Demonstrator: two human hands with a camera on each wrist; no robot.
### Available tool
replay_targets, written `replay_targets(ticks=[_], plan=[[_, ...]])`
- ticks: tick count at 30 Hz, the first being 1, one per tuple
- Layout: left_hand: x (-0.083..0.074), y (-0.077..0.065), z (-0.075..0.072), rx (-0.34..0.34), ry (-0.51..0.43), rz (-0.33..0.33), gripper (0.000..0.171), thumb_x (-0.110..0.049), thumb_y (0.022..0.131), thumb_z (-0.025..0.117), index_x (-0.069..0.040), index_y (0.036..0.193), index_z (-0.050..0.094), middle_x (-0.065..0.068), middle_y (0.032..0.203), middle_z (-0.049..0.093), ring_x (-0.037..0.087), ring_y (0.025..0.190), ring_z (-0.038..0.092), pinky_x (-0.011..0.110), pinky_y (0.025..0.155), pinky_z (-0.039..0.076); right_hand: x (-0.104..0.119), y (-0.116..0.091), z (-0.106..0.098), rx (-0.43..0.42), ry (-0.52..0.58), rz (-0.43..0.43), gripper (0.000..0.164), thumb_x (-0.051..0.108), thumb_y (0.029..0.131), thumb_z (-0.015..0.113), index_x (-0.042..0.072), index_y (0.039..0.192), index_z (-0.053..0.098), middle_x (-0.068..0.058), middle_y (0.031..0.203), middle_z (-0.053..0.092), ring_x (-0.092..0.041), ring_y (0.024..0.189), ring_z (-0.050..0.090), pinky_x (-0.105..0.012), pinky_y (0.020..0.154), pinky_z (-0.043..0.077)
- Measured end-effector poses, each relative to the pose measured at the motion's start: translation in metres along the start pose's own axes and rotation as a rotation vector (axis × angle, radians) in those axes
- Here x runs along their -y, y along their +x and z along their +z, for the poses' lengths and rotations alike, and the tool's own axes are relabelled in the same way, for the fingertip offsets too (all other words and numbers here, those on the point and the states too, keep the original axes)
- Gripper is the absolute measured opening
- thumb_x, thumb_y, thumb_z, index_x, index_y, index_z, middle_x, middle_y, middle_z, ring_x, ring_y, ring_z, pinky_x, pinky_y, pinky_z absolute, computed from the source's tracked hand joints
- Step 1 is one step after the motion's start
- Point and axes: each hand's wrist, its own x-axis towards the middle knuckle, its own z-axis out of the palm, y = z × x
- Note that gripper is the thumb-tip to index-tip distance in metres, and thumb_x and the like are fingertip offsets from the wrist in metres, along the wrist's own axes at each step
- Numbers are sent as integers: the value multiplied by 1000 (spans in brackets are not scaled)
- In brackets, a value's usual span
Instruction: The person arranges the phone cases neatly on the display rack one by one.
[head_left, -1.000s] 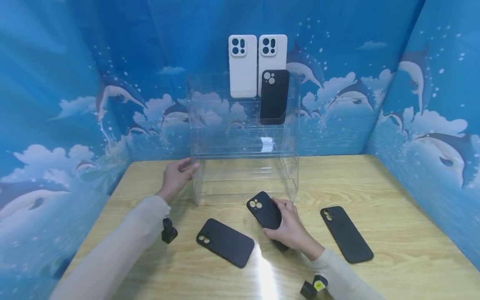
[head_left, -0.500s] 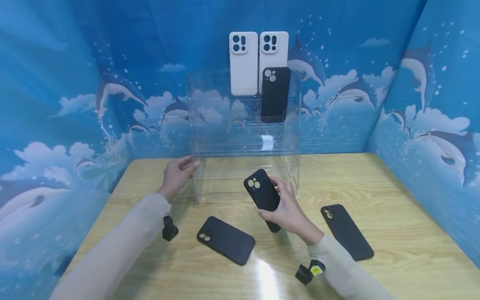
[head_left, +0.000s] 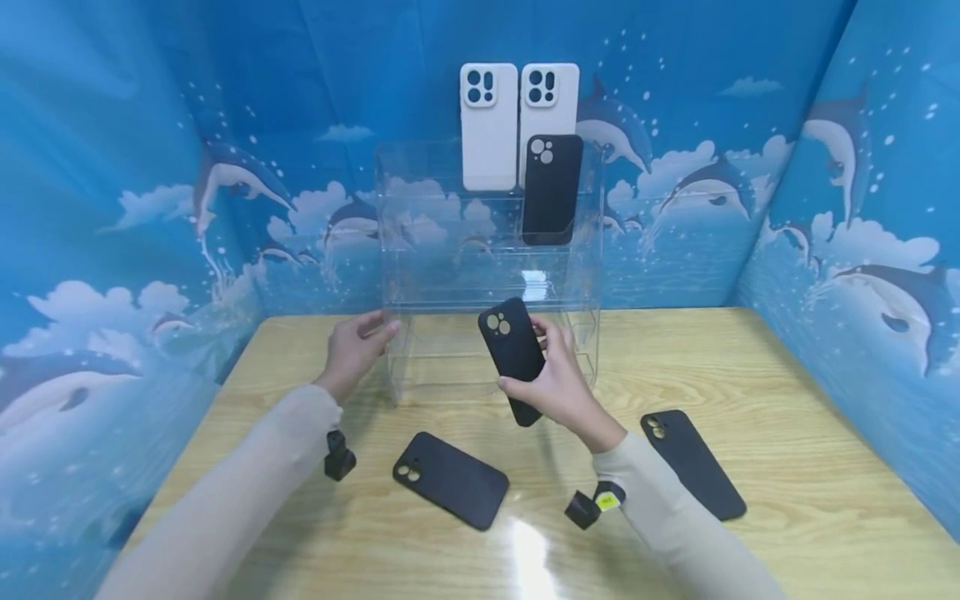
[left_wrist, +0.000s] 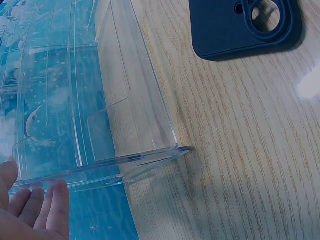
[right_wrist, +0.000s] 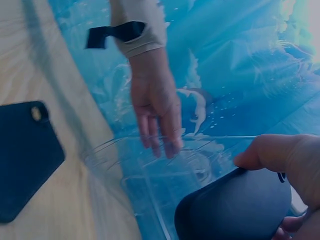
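My right hand point(head_left: 561, 379) grips a black phone case point(head_left: 516, 346) by its sides, thumb on the left edge and fingers on the right. The case is tilted, camera holes at its upper left, and overlaps the lower part of a clear tiered display stand point(head_left: 487, 304) in the head view. In the right wrist view, the held case point(right_wrist: 235, 205) shows below my thumb. My left hand point(head_left: 358, 350) pinches the stand's left side panel; the left wrist view has the thumb and fingers point(left_wrist: 60, 205) on either side of that panel.
On the stand's upper tiers stand two white phone cases point(head_left: 489, 146) and a black phone case point(head_left: 552, 192) in front of the right one. Another black case point(head_left: 452, 482) lies on the wooden table at front centre, one more black case point(head_left: 693, 462) at the right. Blue dolphin-print cloth point(head_left: 300, 100) surrounds the table.
My right hand has raised the black phone case from the table and carried it up and slightly left towards the stand. The left hand has stayed on the stand's side.
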Motion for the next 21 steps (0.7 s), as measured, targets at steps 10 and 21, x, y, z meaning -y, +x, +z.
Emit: replay_targets(ticks=[10, 21], plan=[[-1, 0, 0, -4, 9, -10, 64, -41, 94, 60, -13, 148, 38, 10, 149, 40, 34, 118, 57, 43, 101, 50, 26, 19, -5, -46, 9, -18, 93, 25, 74, 81, 11, 148, 27, -15, 133, 30, -29, 116, 36, -48, 95, 43], [-1, 0, 0, -4, 9, -19, 62, -41, 95, 59, -14, 147, 39, 9, 149, 41, 29, 121, 55, 42, 99, 51, 41, 48, -6, -118, 38, -37, 92, 26, 76, 79, 9, 149, 27, -17, 137, 27, -29, 116, 38, -47, 96, 45]])
